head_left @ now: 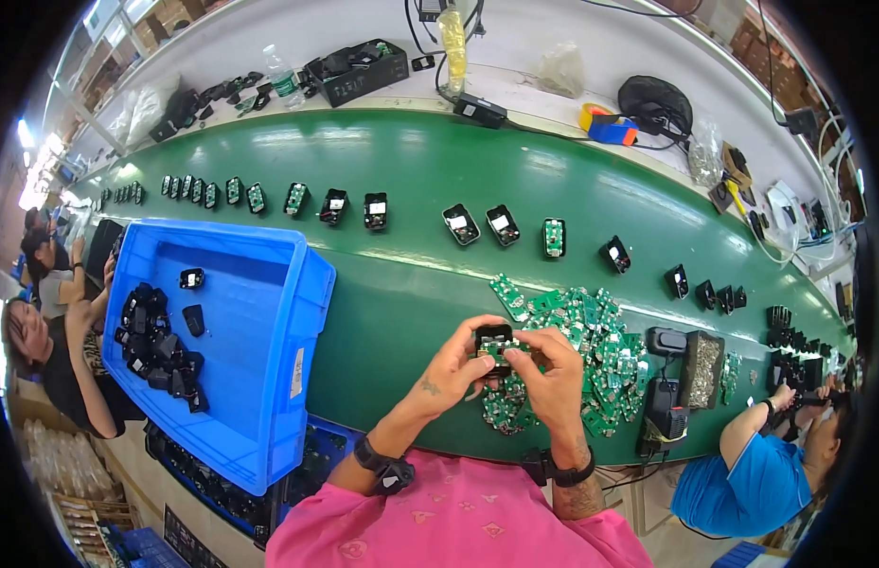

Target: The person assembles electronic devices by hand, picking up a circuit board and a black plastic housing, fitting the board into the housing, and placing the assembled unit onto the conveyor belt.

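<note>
Between my two hands is a small black plastic housing, with a green circuit board at its open side. My left hand grips the housing from the left, its thumb at the board's edge. From the right, my right hand closes round the same housing, thumb on the board. Whether the board sits fully inside cannot be made out. Just beyond and beside my right hand lies a heap of loose green circuit boards on the green table.
A blue bin at left holds several black housings. A row of housings with boards crosses the table. Right of the heap stand black power adapters and a box of small metal parts. Co-workers sit at both sides.
</note>
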A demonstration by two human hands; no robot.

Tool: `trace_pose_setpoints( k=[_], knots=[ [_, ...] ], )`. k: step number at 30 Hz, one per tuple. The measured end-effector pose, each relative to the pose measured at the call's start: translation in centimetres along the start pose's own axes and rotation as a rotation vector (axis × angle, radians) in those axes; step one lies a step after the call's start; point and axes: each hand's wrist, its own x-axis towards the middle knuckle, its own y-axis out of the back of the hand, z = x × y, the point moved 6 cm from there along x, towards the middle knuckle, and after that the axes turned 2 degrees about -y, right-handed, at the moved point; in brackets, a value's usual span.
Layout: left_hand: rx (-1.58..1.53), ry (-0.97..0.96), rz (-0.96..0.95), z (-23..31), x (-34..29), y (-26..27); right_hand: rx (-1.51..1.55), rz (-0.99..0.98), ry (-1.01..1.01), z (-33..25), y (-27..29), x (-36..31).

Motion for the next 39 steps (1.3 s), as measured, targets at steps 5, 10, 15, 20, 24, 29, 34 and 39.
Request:
trace_pose_setpoints(
  k=[5,10,15,20,24,29,34,39],
  knots=[
    [0.032,-0.003,0.016,0.1,-0.3,0.2,0.221,-0.034,-0.165,1.1,-0.7,0.1],
    [0.022,0.003,0.001,0.6,-0.2,-0.2,0.348,-0.024,-0.174,2.4,-1.0,0.4],
    [0.09,0.018,0.068,-0.2,-0.2,0.1,-0.195,0.08,0.101,-1.3,0.0,0.5],
    [0.177,0.004,0.025,-0.5,0.0,-0.1,-0.113,-0.023,0.108,-2.3,-0.6,-0.1],
    [0.243,0.009,0.013,-0.2,-0.4,-0.3,-0.178,-0.075,0.02,-2.2,-1.0,0.1],
    [0.238,-0.013,0.014,-0.1,-0.2,-0.6,-0.111,-0.058,0.146,-2.7,-1.2,-0.5],
    [0.272,-0.218,0.212,1.4,-0.6,-0.5,-0.176,0.042,0.203,-3.9,-0.9,-1.4],
    [0.365,-0.237,0.176,2.8,-1.2,-0.7,-0.248,-0.018,0.15,-4.2,-0.3,-1.2]
  ],
)
